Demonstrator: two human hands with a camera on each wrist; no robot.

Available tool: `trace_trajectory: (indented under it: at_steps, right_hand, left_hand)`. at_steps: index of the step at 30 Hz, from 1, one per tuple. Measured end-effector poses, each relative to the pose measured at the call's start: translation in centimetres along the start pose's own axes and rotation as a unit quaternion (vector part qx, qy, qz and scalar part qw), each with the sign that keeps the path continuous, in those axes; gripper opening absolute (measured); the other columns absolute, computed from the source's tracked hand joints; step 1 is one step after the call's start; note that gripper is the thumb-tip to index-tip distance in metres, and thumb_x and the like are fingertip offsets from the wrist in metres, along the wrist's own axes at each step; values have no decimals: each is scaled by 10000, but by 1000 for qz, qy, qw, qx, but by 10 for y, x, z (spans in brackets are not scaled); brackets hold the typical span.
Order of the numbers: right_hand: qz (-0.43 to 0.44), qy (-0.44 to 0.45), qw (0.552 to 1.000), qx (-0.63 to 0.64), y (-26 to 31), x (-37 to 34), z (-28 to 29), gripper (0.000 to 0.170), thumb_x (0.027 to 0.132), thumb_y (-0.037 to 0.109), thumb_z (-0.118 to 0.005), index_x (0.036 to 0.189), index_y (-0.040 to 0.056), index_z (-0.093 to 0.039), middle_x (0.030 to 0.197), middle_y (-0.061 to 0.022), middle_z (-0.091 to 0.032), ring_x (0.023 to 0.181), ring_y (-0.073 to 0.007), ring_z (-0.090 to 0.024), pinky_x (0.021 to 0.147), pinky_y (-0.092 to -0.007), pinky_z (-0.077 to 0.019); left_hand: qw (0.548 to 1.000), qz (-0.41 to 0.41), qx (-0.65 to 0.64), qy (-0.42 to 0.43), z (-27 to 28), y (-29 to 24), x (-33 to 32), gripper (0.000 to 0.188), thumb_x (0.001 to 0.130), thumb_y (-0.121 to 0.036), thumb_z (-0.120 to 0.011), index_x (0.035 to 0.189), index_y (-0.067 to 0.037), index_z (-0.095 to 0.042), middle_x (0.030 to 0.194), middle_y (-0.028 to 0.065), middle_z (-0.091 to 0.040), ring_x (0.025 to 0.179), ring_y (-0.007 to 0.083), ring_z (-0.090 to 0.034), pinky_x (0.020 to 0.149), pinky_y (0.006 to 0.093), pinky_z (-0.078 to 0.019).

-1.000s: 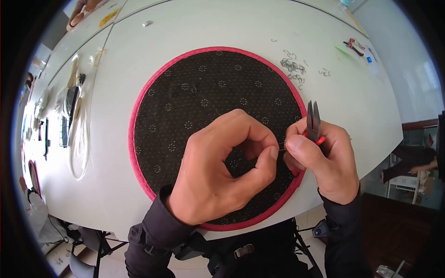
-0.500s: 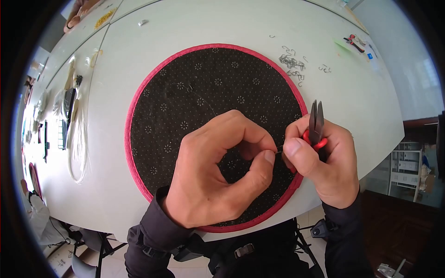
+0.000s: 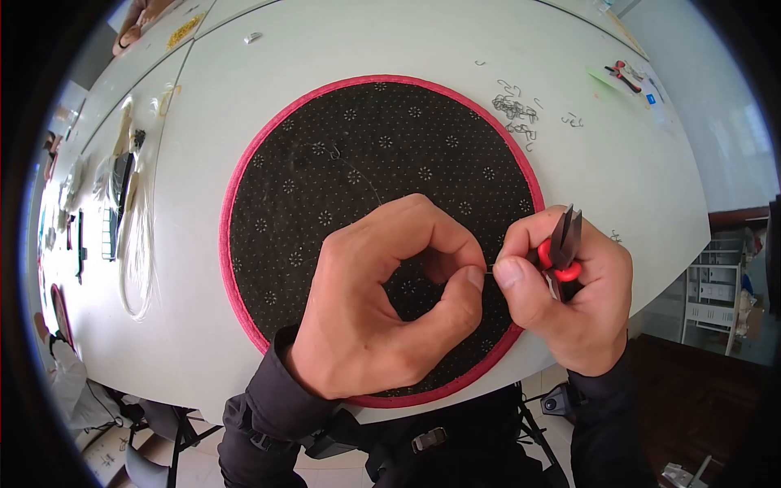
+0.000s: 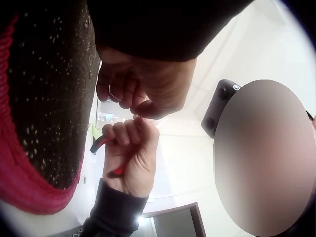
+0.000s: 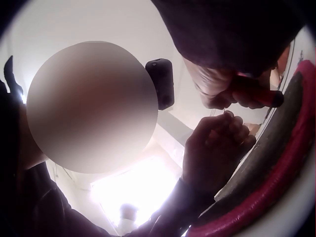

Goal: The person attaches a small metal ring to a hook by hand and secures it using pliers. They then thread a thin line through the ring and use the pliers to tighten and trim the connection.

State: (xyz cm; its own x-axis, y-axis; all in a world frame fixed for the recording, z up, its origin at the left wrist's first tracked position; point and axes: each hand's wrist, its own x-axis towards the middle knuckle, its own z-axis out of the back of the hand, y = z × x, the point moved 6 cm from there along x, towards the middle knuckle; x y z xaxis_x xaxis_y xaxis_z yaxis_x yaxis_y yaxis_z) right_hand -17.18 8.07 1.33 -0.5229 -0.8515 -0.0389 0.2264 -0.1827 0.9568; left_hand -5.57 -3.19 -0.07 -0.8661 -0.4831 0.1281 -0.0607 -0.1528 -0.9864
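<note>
My left hand (image 3: pixel 366 301) is over the round mat (image 3: pixel 277 211), thumb and forefinger meeting in a ring and pinching a thin line (image 3: pixel 489 273). Just to the right, my right hand (image 3: pixel 582 313) has its thumb and forefinger at the other end of that short stretch. Red-handled pliers (image 3: pixel 563 244) are gripped in the right hand, their tips pointing up and slightly parted; their red handles (image 4: pixel 118 171) show in the left wrist view. On the dark mat lies a small hook (image 3: pixel 335 152) with a fine line running down behind the left hand.
A heap of metal hooks (image 3: pixel 514 107) lies on the white table (image 3: pixel 643 171) beyond the mat. Farther right are more red-handled pliers (image 3: pixel 625 77). At the left lie a hank of clear line (image 3: pixel 138 260) and black items. Another person's hand (image 3: pixel 128 37) is at the far left.
The right hand has shifted slightly down, and the pliers have tilted and dropped a little within it. The left hand stays nearly in place. The view has shifted slightly.
</note>
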Motion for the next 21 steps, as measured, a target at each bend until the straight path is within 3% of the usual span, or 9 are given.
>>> trace_trajectory:
  at_steps: [11, 16, 21]
  right_hand:
    - [53, 15, 998, -11, 2, -1, -2, 61, 874, 50, -694, 881, 56, -634, 652, 46, -545, 583, -17, -459, 542, -201, -391]
    - [102, 31, 994, -21, 2, -3, -4, 84, 873, 37, -699, 929, 47, -637, 677, 35, -564, 585, -18, -472, 541, -199, -399]
    - [142, 53, 988, -41, 4, -4, -6, 135, 862, 20, -698, 980, 36, -633, 750, -17, -644, 615, -45, -559, 558, -209, -449]
  left_hand:
    - [998, 34, -42, 11, -1, 4, -1, 69, 790, -25, -610, 841, 19, -596, 834, 42, -573, 754, 107, -534, 687, 261, -425]
    - [985, 110, -132, 30, -4, 10, -2, 57, 792, -33, -603, 823, 4, -572, 835, 32, -570, 748, 94, -525, 672, 255, -417]
    - [968, 171, -172, 63, -6, 15, -4, 60, 803, -49, -589, 830, -3, -561, 832, 36, -574, 741, 96, -544, 666, 253, -432]
